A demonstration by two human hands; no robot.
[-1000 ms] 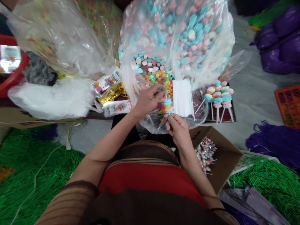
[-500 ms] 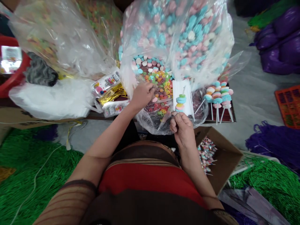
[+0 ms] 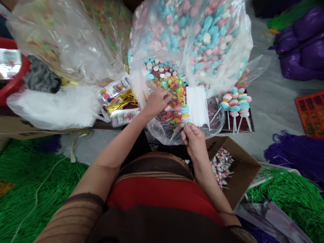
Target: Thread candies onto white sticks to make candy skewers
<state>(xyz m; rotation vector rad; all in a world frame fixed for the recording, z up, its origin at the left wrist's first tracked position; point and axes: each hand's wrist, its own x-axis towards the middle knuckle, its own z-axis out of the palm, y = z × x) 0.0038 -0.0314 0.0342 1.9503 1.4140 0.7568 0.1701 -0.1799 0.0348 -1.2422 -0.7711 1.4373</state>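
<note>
My right hand [image 3: 194, 135] pinches the lower end of a candy skewer [image 3: 185, 114], which stands upright. Blue, yellow and pink marshmallows are stacked on its white stick. My left hand [image 3: 158, 102] has its fingers bent together over ring-shaped gummies [image 3: 178, 88]; whatever lies between the fingertips is hidden. The gummies, in several colours, lie in a clear plastic bag [image 3: 164, 136] in front of me. Loose marshmallows [image 3: 162, 67] are spread behind them. Right of the skewer lies a bundle of white sticks [image 3: 196, 106].
Finished-looking marshmallow skewers [image 3: 235, 101] lie at the table's right end. Below them stands a cardboard box [image 3: 244, 172] of wrapped candy. A big bag of marshmallows [image 3: 210, 37] rises behind. Gold twist ties [image 3: 123, 101] and printed packets [image 3: 124, 117] lie left of my left hand.
My right hand has moved a little left with the skewer, from in front of the white sticks to beside the gummies. My left hand has shifted slightly right over the gummies.
</note>
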